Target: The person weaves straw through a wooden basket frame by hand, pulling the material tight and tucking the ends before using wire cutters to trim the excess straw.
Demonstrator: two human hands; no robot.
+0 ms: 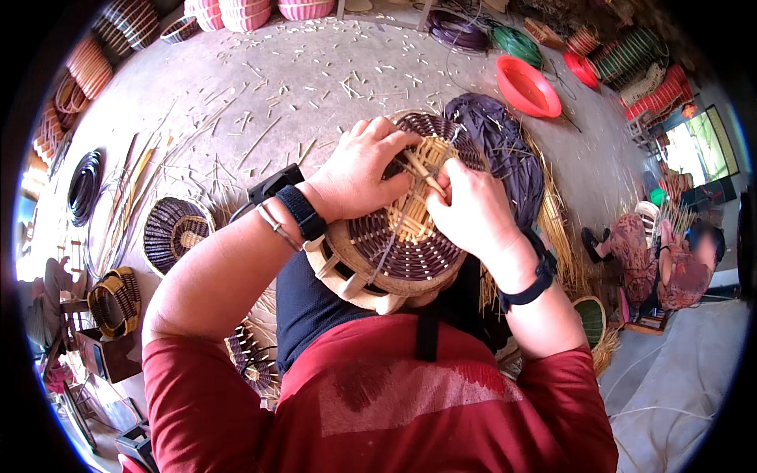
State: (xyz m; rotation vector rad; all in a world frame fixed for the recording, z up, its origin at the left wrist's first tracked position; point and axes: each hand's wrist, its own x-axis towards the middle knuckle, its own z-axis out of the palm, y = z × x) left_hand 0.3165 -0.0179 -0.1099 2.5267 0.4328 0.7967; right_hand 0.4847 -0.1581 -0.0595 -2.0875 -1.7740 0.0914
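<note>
On my lap rests a round woven basket point(410, 251), dark brown weave with a pale straw-coloured centre and a light frame with stubby loops along its near edge. My left hand point(359, 169) lies over its left side, fingers curled, thumb and forefinger close to a short pale stick point(424, 172). From the other side my right hand point(477, 206) pinches the lower end of this stick between thumb and fingers. The stick slants across the pale centre. A thin light strip point(386, 256) runs over the weave toward the near edge. My fingertips partly hide the stick's ends.
Left of me stand a dark open basket point(175, 236) and a black coil point(84, 188) among loose strips. Beyond the lap lie dark cloth point(501, 146), straw point(556, 229) and a red basin point(528, 87). Cut scraps litter the floor. Another person point(666, 260) sits at right.
</note>
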